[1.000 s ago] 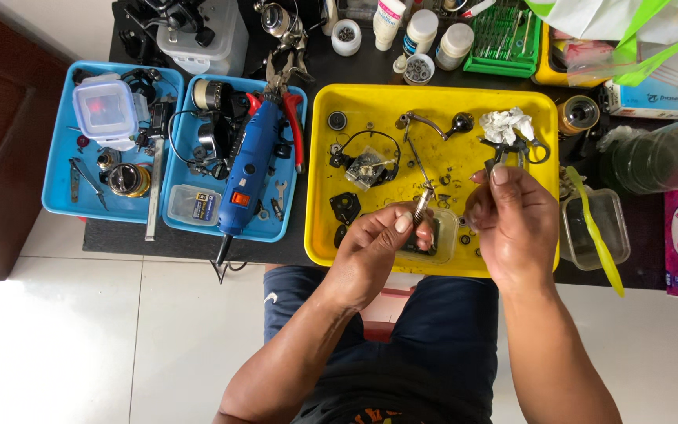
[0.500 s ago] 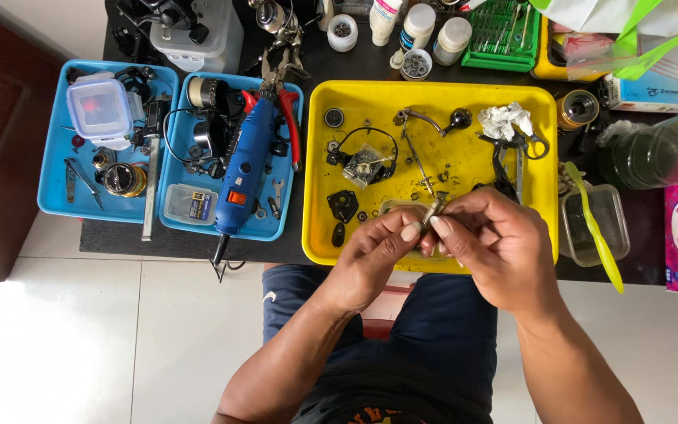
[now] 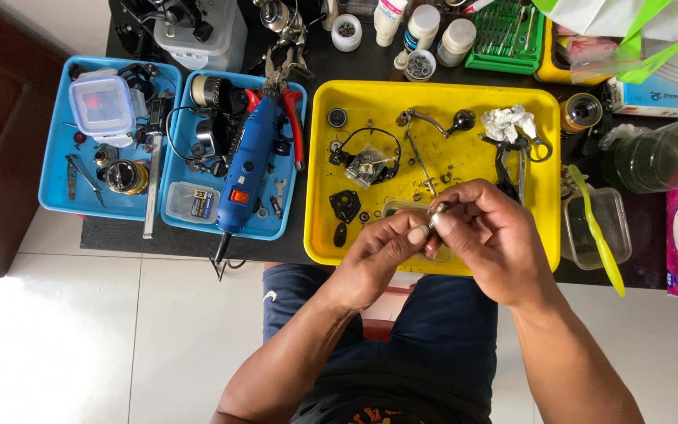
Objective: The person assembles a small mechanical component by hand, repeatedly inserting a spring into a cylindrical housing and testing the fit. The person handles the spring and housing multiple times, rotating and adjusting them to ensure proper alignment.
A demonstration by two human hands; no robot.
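Trays crowd the dark surface (image 3: pixel 292 247): two blue ones (image 3: pixel 56 200) on the left keep a blue rotary tool (image 3: pixel 249 165) and red-handled pliers (image 3: pixel 296 118) corralled, while the yellow tray (image 3: pixel 319 235) in the middle holds loose screws and black parts, its raised rim likely stopping them rolling off. Both hands meet over its near edge, so anything dropped lands inside. Left hand (image 3: pixel 374 259) and right hand (image 3: pixel 496 239) have their fingers closed together, pinching a small metal part (image 3: pixel 435 216) between the fingertips.

Two trays (image 3: pixel 111 208) left of a third tray (image 3: pixel 547 177), rotary tool (image 3: pixel 249 169) in the middle one, bottles (image 3: pixel 421 27) behind.
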